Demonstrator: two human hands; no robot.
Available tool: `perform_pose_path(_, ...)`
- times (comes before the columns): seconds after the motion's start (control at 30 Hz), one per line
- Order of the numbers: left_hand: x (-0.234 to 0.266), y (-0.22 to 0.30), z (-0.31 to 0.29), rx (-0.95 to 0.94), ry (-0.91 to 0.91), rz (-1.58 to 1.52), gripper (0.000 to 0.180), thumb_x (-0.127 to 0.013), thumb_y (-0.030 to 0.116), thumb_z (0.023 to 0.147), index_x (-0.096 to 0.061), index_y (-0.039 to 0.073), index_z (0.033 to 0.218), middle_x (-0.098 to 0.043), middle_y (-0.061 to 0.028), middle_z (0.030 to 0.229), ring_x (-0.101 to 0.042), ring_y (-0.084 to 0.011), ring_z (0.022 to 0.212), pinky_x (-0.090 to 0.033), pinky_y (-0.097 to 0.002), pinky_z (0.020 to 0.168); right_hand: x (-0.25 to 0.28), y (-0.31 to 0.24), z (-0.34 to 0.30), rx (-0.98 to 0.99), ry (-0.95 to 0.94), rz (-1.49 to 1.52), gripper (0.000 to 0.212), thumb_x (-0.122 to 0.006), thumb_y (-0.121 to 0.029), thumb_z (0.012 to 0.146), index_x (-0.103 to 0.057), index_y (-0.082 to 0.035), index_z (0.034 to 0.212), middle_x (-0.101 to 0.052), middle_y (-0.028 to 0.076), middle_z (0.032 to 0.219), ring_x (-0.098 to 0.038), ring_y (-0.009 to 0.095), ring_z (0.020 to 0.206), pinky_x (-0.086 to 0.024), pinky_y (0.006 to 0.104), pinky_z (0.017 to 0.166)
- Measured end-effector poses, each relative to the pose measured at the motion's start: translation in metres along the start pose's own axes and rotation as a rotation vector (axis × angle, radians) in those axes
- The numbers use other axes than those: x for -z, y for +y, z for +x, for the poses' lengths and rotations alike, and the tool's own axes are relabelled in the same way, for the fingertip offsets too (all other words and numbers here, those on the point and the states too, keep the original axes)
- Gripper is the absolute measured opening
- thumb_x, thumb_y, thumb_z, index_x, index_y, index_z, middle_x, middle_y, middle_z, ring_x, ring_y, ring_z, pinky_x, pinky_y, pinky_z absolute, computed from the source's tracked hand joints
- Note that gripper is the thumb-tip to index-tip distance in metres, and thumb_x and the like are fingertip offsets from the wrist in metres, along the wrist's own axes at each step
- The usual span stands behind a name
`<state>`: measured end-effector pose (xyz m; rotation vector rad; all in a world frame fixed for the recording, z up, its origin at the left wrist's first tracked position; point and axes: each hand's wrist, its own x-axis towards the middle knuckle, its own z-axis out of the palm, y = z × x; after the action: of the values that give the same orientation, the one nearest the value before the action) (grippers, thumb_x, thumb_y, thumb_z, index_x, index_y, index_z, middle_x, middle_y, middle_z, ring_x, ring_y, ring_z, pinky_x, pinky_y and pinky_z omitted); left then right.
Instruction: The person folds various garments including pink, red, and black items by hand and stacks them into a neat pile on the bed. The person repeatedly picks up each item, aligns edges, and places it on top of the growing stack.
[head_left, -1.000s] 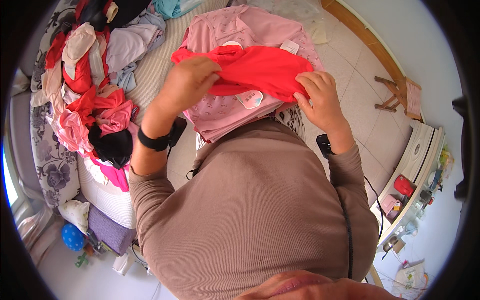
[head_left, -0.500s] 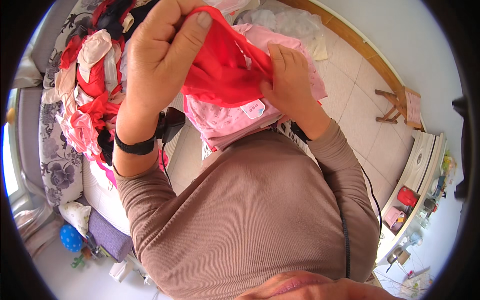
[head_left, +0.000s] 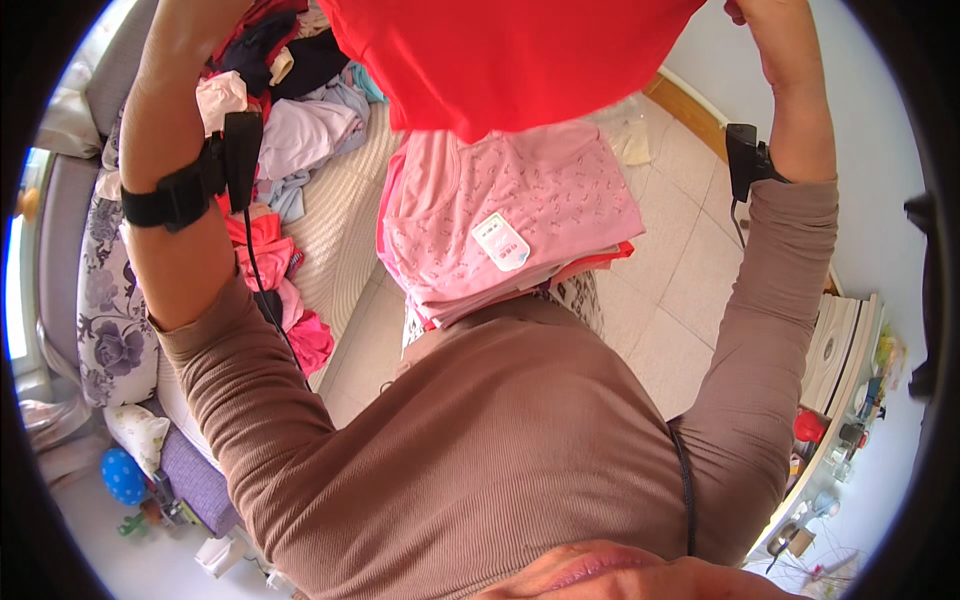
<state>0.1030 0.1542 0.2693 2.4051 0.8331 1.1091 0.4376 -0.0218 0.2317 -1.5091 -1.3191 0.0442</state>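
Red garment (head_left: 510,60) hangs spread at the top edge, between raised left hand (head_left: 205,18) and right hand (head_left: 778,28). Fingers cut off by frame: can't tell either grip, how open or what it holds. Folded pink clothes (head_left: 520,185) stacked below, white tag (head_left: 500,243) on top. Loose clothes (head_left: 300,135) left, on cream cover (head_left: 345,205).

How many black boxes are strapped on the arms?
2. One small rectangular black box sits on the inner side of the left forearm; another sits on the inner side of the right forearm.
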Motion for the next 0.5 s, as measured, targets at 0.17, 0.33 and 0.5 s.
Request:
perform_pose_path(0.17, 0.001, 0.006, 0.007, -0.182, 0.117, 0.003, 0.014, -0.055, -0.009, 0.084, -0.059, 0.003, 0.091, -0.058, -0.0006, 0.079, -0.054, -0.0082, 0.066, -0.047, -0.0237, 0.058, 0.022, 0.003, 0.018, -0.012, 0.043, 0.157, 0.032, -0.042, 0.007, 0.080, -0.069, -0.001, 0.096, -0.067, 0.002, 0.081, -0.055, 0.009, 0.068, -0.045, 0.0231, 0.061)
perform_pose_path(0.33, 0.018, 0.006, -0.058, -0.034, -0.209, 0.104, 0.034, -0.047, -0.014, 0.079, -0.064, -0.002, 0.106, -0.063, -0.0080, 0.102, -0.063, -0.0139, 0.097, -0.049, -0.0254, 0.089, 0.030, -0.008, -0.077, 0.092, -0.171, -0.066, 0.033, -0.048, 0.002, 0.076, -0.069, 0.001, 0.101, -0.067, 0.002, 0.097, -0.061, 0.011, 0.091, -0.049, 0.0252, 0.085)
perform_pose_path(0.5, -0.018, -0.047, -0.160, -0.032, -0.760, -0.078, 0.027, -0.054, -0.011, 0.073, -0.061, -0.002, 0.097, -0.064, -0.0156, 0.094, -0.065, -0.0346, 0.087, -0.053, -0.0375, 0.076, -0.013, -0.006, -0.186, 0.036, -0.866, 0.226, 0.023, -0.062, -0.004, 0.074, -0.065, 0.000, 0.097, -0.068, 0.015, 0.102, -0.065, 0.033, 0.093, -0.053, 0.0403, 0.087)
